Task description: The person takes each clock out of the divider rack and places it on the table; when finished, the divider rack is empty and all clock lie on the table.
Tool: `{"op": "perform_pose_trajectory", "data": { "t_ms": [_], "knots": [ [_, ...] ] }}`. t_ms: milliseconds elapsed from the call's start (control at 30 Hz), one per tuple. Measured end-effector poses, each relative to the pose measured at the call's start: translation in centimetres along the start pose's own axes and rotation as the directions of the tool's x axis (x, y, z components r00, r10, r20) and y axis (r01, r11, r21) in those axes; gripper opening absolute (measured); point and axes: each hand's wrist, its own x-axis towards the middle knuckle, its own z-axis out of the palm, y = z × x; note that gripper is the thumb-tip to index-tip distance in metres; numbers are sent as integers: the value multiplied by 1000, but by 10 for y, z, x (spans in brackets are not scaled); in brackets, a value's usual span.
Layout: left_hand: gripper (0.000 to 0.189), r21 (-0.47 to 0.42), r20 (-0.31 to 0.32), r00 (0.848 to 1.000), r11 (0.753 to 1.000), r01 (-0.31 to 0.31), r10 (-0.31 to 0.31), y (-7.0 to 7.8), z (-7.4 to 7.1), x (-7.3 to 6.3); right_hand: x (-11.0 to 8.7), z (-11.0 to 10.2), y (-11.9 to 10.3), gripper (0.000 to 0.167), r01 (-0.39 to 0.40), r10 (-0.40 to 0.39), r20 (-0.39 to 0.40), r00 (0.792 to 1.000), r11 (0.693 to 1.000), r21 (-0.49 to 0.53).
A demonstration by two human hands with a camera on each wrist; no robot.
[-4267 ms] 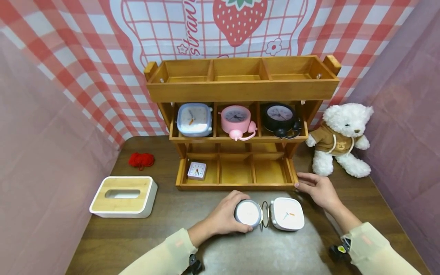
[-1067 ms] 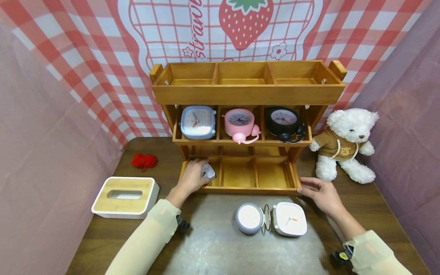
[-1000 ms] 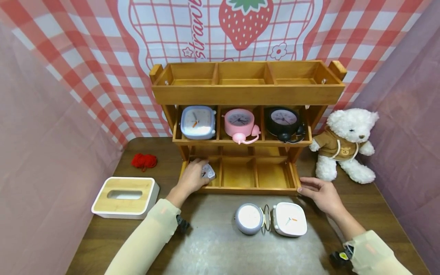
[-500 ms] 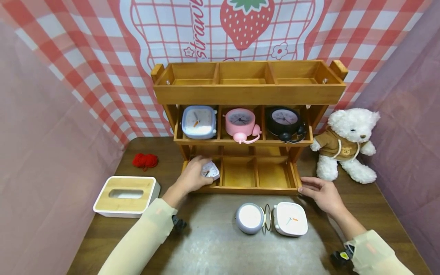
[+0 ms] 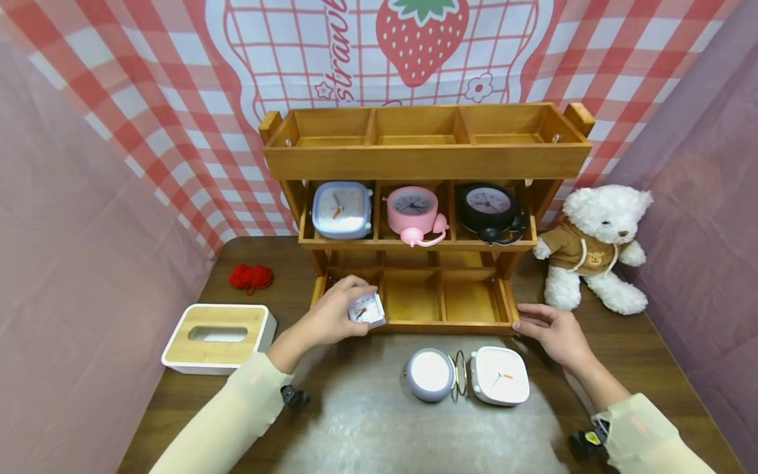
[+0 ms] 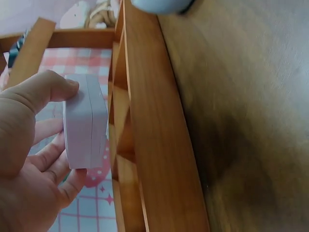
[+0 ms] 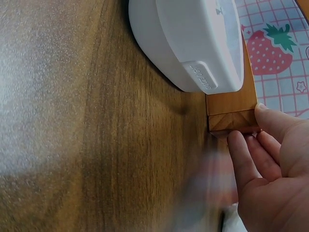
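My left hand (image 5: 333,312) grips a small square pale-lavender alarm clock (image 5: 368,312) just over the front edge of the bottom tier's left compartment. In the left wrist view, thumb and fingers hold the clock (image 6: 86,123) by opposite sides. My right hand (image 5: 558,336) holds the front right corner of the wooden shelf (image 5: 414,328), its thumb on the edge and fingers at the side. Before the shelf, a round grey twin-bell-style clock (image 5: 429,375) with wire rings lies beside a white square alarm clock (image 5: 500,376).
In the middle tier sit a blue clock (image 5: 342,210), a pink clock (image 5: 412,210) and a black clock (image 5: 488,209). A tissue box (image 5: 216,336) and red yarn (image 5: 251,277) lie left. A white teddy bear (image 5: 598,247) sits right of the shelf.
My left hand has left the round grey clock, reached into the bottom left compartment, and lifted the small lavender clock up and toward the front. The right hand stays at the shelf corner.
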Motion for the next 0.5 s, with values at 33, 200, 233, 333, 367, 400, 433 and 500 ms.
{"op": "perform_pose_trajectory", "data": {
  "t_ms": [33, 200, 233, 333, 367, 400, 433, 500],
  "knots": [
    [68, -4, 8, 1000, 1000, -7, 7, 3, 0, -3, 0, 0, 0, 50, 2, -2, 2, 1000, 1000, 5],
    [67, -25, 54, 998, 999, -32, 34, 12, 2, -23, 1, 1, 0, 51, 2, -2, 7, 1000, 1000, 13],
    [68, -33, 66, 997, 999, -32, 34, 13, 3, -27, 1, 0, -1, 51, 1, -1, 9, 1000, 1000, 13],
    [68, -59, 99, 995, 998, -21, 27, 15, 7, -41, 2, 0, -1, 52, -6, 6, 13, 1000, 1000, 13],
    [69, -63, 106, 994, 998, -19, 26, 15, 9, -46, 2, 0, -1, 52, -9, 9, 15, 1000, 1000, 13],
    [69, -67, 112, 993, 998, -20, 27, 15, 12, -50, 1, 0, -1, 52, -13, 12, 16, 1000, 1000, 13],
    [69, -68, 118, 993, 998, -16, 24, 15, 14, -54, 1, 0, -1, 52, -15, 15, 18, 1000, 1000, 13],
    [69, -67, 126, 992, 998, -19, 28, 13, 21, -63, 1, -1, 0, 53, -19, 19, 19, 1000, 1000, 12]
  ]
}}
